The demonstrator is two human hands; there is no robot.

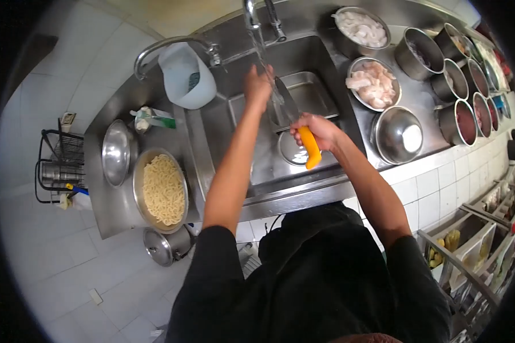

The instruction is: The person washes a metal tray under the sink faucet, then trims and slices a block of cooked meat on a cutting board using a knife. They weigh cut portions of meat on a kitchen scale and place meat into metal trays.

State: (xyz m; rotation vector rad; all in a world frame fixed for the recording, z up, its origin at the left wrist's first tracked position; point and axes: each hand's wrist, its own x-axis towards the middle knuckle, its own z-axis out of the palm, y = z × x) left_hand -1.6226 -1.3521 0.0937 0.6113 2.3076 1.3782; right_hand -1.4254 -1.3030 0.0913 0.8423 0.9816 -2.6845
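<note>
My right hand (319, 132) is closed around the yellow handle of a knife (309, 148). Its blade slants up and to the left over the sink (212, 143), toward the falling water. Beside the stream, my left hand (258, 88) has its fingers apart and is wet, near the blade's tip; nothing shows in it. Water runs down from the faucet (250, 17) between the hand and the blade. Below the blade, a rectangular metal pan (312, 83) and a round metal bowl (292, 151) sit in the sink.
On the left counter are a bowl of pale noodles (165, 191), an overturned-looking metal bowl (116, 153) and a white plastic jug (189, 80). To the right stand bowls of pale raw meat (375, 86), a domed metal bowl (399, 136) and several metal pots (419, 54). A second faucet (171, 43) arches at the left.
</note>
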